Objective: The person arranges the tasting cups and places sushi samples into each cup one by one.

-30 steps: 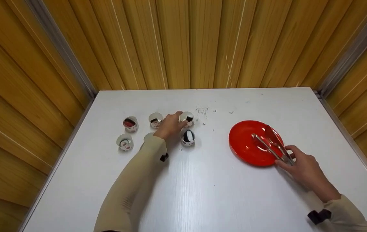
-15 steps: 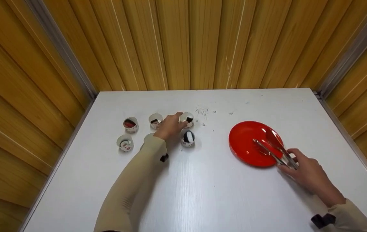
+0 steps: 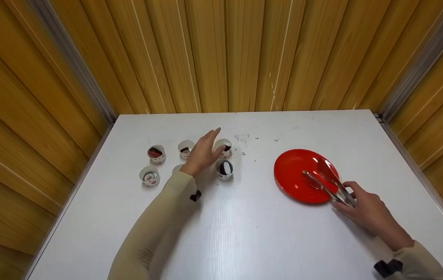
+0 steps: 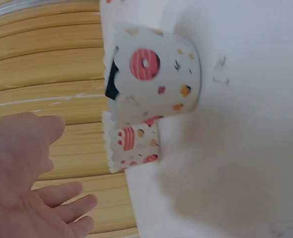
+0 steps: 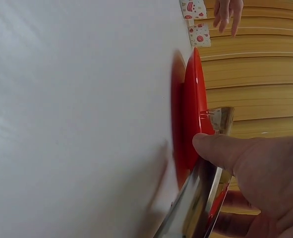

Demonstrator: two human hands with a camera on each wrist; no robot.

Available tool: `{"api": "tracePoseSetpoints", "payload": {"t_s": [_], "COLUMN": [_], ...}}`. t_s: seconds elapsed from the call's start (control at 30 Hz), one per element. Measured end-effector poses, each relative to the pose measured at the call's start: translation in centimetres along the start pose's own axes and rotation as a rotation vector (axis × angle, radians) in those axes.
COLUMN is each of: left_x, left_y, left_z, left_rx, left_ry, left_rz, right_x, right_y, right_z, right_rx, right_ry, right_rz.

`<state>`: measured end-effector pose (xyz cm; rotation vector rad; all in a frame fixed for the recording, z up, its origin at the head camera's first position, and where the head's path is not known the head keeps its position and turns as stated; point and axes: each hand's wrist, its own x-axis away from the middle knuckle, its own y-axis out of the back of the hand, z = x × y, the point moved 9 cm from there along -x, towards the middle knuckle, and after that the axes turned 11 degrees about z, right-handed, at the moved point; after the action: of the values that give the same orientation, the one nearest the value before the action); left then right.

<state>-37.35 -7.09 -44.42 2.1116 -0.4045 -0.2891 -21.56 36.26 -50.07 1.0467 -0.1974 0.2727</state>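
In the head view my left hand [image 3: 201, 155] is over the group of paper baking cups, fingers spread and holding nothing. Its thumb overlaps the back right cup [image 3: 225, 154], which has something dark inside. In front of that stands a cup [image 3: 224, 177] with a black-and-white piece. The left wrist view has the hand [image 4: 22, 183] apart from two patterned cups [image 4: 161, 94]. On the right, my right hand [image 3: 373, 212] grips metal tongs [image 3: 318, 182] between thumb and fingers. The tongs' parted ends lie over the red plate [image 3: 289, 179].
Farther left are a cup with a red-and-dark piece [image 3: 158, 158], a cup with a pale piece [image 3: 150, 182], and a back middle cup [image 3: 185, 154]. Another cup [image 3: 177, 168] is mostly hidden by the left arm. Wood-patterned panels [image 3: 240, 58] enclose the white table [image 3: 244, 241].
My left hand has lifted off the back right cup, and its fingers have straightened. The right hand and tongs have shifted only slightly over the plate. The head view has tilted a little.
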Motion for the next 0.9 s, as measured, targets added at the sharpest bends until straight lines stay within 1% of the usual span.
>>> {"api": "tracePoseSetpoints", "payload": {"t_s": [0.07,0.17,0.3,0.43,0.5,0.63,0.8,0.9], "left_x": [0.7,2.0,3.9,5.9,6.9,8.6,10.2,10.9], "left_y": [0.7,1.6,2.2,2.3,2.1,1.6,0.8,0.4], "left_z": [-0.5,-0.9,-0.9,-0.7,-0.6,-0.6,-0.4,-0.3], "left_rx": [-0.051,-0.154,-0.289,-0.368,-0.387,-0.398,-0.403,-0.408], "left_ry": [-0.034,-0.066,-0.050,-0.024,-0.018,-0.014,-0.002,0.015], "left_rz": [-0.061,-0.150,-0.223,-0.266,-0.283,-0.291,-0.276,-0.259], "right_x": [-0.1,-0.3,-0.5,-0.6,-0.5,-0.4,-0.3,-0.2], "right_y": [0.0,0.0,0.0,0.0,0.2,0.2,0.3,0.7], "right_z": [0.1,0.2,0.2,0.1,0.3,0.4,0.3,0.4], "right_rx": [0.001,0.002,-0.006,-0.017,-0.008,0.003,0.002,0.006], "right_ry": [0.006,0.009,0.004,0.006,0.015,0.024,0.023,0.029], "right_rz": [-0.002,-0.001,0.004,0.008,-0.004,-0.021,-0.028,-0.063]}}
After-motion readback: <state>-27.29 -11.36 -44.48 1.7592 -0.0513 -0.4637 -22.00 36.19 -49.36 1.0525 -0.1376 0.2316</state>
